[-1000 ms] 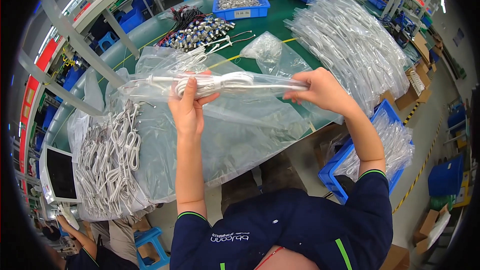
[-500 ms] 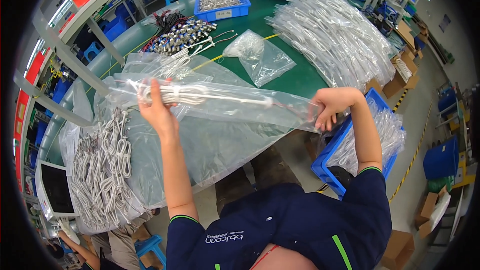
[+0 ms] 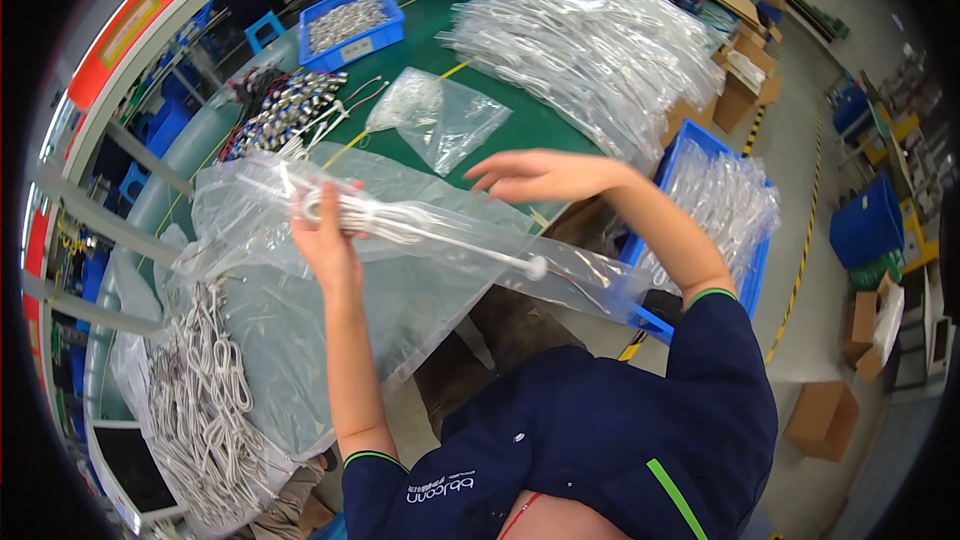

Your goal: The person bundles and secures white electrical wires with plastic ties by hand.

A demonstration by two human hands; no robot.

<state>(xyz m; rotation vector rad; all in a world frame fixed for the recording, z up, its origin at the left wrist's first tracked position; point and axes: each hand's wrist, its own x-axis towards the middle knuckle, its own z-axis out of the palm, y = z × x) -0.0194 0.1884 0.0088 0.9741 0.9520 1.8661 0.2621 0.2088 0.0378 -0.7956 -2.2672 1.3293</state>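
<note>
My left hand (image 3: 328, 240) grips a coiled white cable (image 3: 392, 221) inside a long clear plastic bag (image 3: 590, 265). The bag stretches toward the right, and its far end hangs near the blue crate. A straight length of cable with a white round piece (image 3: 537, 267) and thin dark and red wires shows through the plastic. My right hand (image 3: 545, 177) hovers above the bag, its fingers stretched out and holding nothing. A large clear plastic sheet (image 3: 370, 330) lies under the left hand, over the table edge.
Several white coiled cables (image 3: 205, 390) lie at the left beside a monitor (image 3: 137, 470). A small-parts bag (image 3: 440, 120), a heap of metal connectors (image 3: 285, 112) and a blue bin (image 3: 350, 30) stand farther back. Bagged cables (image 3: 590, 50) cover the far right; a blue crate (image 3: 745, 265) holds more bags.
My right hand has let go of the bag's right end and moved left above it, fingers now stretched. The bag's right end has dropped. The whole view has shifted.
</note>
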